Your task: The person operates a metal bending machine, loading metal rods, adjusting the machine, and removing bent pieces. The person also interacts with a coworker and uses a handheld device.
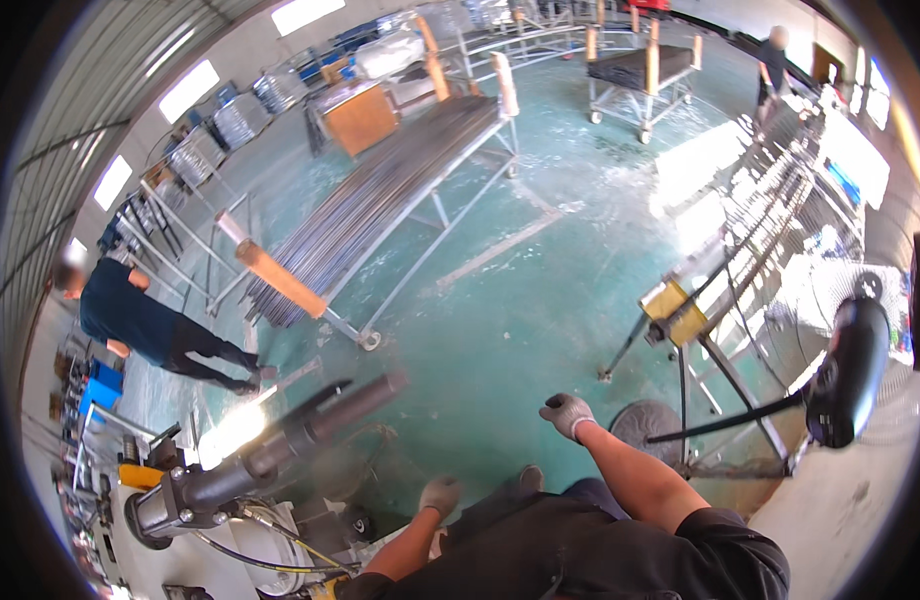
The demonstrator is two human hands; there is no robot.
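Note:
My right hand [567, 415], in a light grey glove, hangs in the air ahead of my body. Its fingers are curled in, and nothing shows in them. Lower down, my left hand [440, 495], also gloved, hangs close to my body; its fingers are too unclear to read. To the left of it, a machine with a thick dark metal cylinder [280, 445] and hoses reaches toward the middle. On the right, a round dark base [648, 428] stands on the floor near my right hand. Neither hand visibly touches anything.
A wheeled rack [435, 205] carries a bundle of long metal bars ahead. Another loaded cart [620, 68] stands farther back. A yellow box [675, 312] sits on a framed stand at right, near a large fan [850, 375]. One person [145, 320] walks at left; another [772, 65] stands far right.

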